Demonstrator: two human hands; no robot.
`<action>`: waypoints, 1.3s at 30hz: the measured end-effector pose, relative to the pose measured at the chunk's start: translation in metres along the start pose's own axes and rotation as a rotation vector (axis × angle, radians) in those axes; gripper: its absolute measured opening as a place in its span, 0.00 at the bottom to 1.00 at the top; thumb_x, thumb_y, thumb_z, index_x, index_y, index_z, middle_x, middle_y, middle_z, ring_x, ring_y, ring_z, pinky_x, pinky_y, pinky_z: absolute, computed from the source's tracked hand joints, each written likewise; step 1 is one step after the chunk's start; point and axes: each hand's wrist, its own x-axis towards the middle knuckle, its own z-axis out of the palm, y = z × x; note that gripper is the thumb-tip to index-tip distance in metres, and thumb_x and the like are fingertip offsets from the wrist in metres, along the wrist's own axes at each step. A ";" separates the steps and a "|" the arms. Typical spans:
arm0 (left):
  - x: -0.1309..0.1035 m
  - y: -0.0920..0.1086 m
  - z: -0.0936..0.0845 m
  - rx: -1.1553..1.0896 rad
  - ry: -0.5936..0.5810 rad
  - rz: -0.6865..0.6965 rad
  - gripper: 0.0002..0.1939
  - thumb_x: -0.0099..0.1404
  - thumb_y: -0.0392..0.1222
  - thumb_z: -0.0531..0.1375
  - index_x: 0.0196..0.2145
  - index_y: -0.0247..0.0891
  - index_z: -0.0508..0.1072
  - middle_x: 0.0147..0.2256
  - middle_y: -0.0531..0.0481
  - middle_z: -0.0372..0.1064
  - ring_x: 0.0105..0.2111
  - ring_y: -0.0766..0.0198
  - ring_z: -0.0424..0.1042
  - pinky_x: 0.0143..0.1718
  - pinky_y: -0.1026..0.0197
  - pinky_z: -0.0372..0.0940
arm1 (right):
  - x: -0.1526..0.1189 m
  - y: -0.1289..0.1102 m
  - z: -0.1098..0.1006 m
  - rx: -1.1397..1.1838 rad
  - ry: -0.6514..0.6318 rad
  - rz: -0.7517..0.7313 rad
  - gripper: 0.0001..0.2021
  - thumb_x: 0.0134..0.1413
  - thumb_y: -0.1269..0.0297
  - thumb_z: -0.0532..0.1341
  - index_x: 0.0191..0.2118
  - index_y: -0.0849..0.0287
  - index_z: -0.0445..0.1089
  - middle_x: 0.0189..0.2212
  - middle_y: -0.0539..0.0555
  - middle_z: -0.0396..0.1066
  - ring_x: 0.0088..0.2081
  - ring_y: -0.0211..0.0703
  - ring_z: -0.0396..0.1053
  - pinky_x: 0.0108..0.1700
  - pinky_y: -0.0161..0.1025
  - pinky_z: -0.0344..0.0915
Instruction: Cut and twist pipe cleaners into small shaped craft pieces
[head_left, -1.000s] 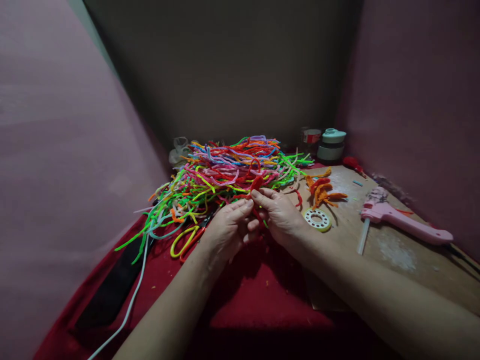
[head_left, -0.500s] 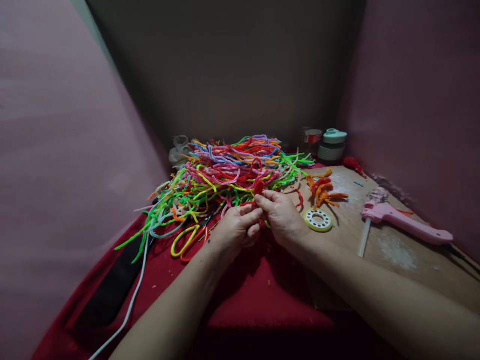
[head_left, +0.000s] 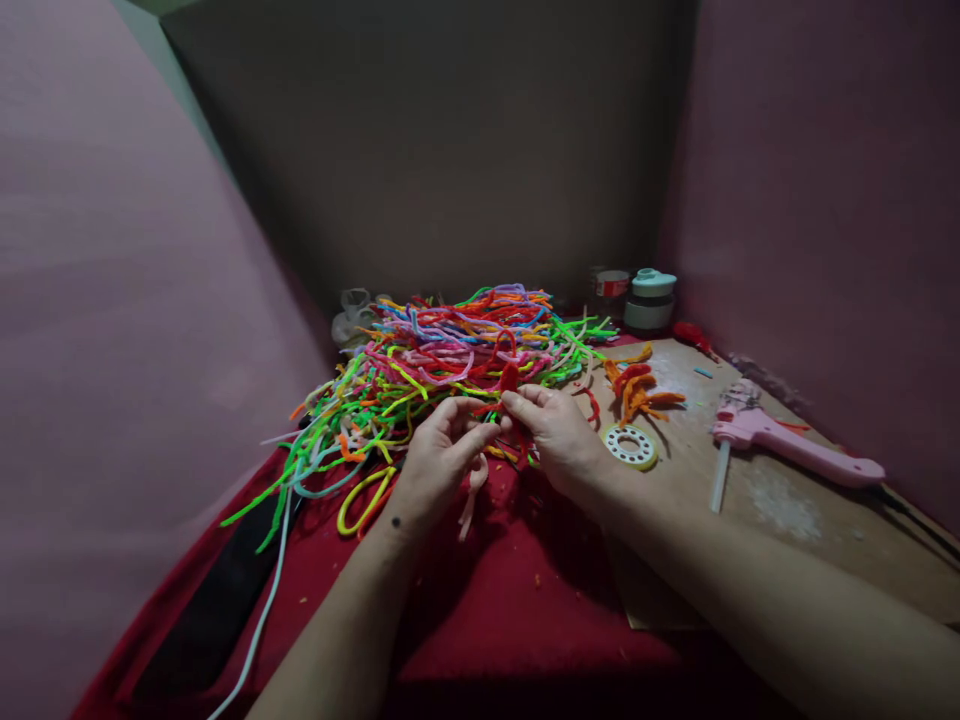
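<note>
My right hand (head_left: 559, 432) pinches a bent red pipe cleaner (head_left: 509, 377) between thumb and fingertips, its folded end standing up above them. From the other side my left hand (head_left: 442, 455) meets the same red pipe cleaner, fingers curled and thumb bent in; its exact grip is partly hidden. Just beyond both hands lies a big heap of many-coloured pipe cleaners (head_left: 450, 350). A pale pink strand (head_left: 472, 490) shows below the left fingers. Beside my left wrist are scissors with a yellow handle loop (head_left: 364, 500), partly covered.
On the brown board (head_left: 675, 480) at right lie orange and red twisted pipe cleaners (head_left: 641, 392), a tape roll (head_left: 631, 447) and a pink glue gun (head_left: 795, 445). A lidded container (head_left: 650, 300) stands behind. A white cable (head_left: 274, 590) crosses a black object (head_left: 210, 610) at left.
My left hand has shifted left and its fingers have loosened, uncovering the pale pink strand. My right hand still pinches the red pipe cleaner. The view has shifted slightly.
</note>
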 end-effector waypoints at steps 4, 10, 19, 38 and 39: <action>-0.003 -0.003 0.000 0.211 0.020 0.196 0.12 0.60 0.46 0.54 0.26 0.36 0.69 0.20 0.56 0.61 0.19 0.72 0.59 0.21 0.69 0.55 | -0.006 0.002 0.005 -0.096 -0.030 0.016 0.13 0.43 0.58 0.61 0.21 0.61 0.60 0.16 0.46 0.61 0.19 0.30 0.55 0.23 0.32 0.51; -0.010 -0.003 -0.005 0.589 0.117 0.527 0.13 0.59 0.42 0.55 0.19 0.37 0.67 0.19 0.54 0.61 0.21 0.71 0.58 0.26 0.68 0.54 | -0.006 0.011 0.008 -0.104 -0.007 0.022 0.11 0.43 0.60 0.59 0.21 0.60 0.59 0.16 0.44 0.58 0.19 0.30 0.54 0.23 0.31 0.52; -0.001 0.004 -0.013 -0.045 -0.052 -0.017 0.14 0.58 0.49 0.56 0.25 0.35 0.69 0.19 0.54 0.64 0.17 0.72 0.61 0.19 0.68 0.55 | -0.010 0.003 0.007 -0.172 -0.025 0.039 0.13 0.44 0.59 0.61 0.19 0.62 0.62 0.15 0.46 0.61 0.17 0.29 0.53 0.20 0.31 0.49; 0.000 -0.003 -0.013 -0.323 -0.057 -0.065 0.10 0.54 0.44 0.61 0.28 0.34 0.71 0.21 0.55 0.65 0.19 0.74 0.62 0.20 0.70 0.54 | -0.014 0.000 0.006 -0.021 -0.235 0.211 0.05 0.40 0.69 0.60 0.21 0.65 0.70 0.17 0.52 0.69 0.18 0.32 0.61 0.23 0.32 0.56; 0.000 -0.003 -0.012 -0.331 -0.058 -0.079 0.10 0.54 0.45 0.62 0.30 0.34 0.71 0.21 0.54 0.65 0.19 0.73 0.63 0.20 0.70 0.55 | -0.013 0.001 0.006 -0.021 -0.242 0.204 0.05 0.40 0.69 0.60 0.22 0.65 0.70 0.17 0.52 0.69 0.18 0.32 0.62 0.23 0.32 0.56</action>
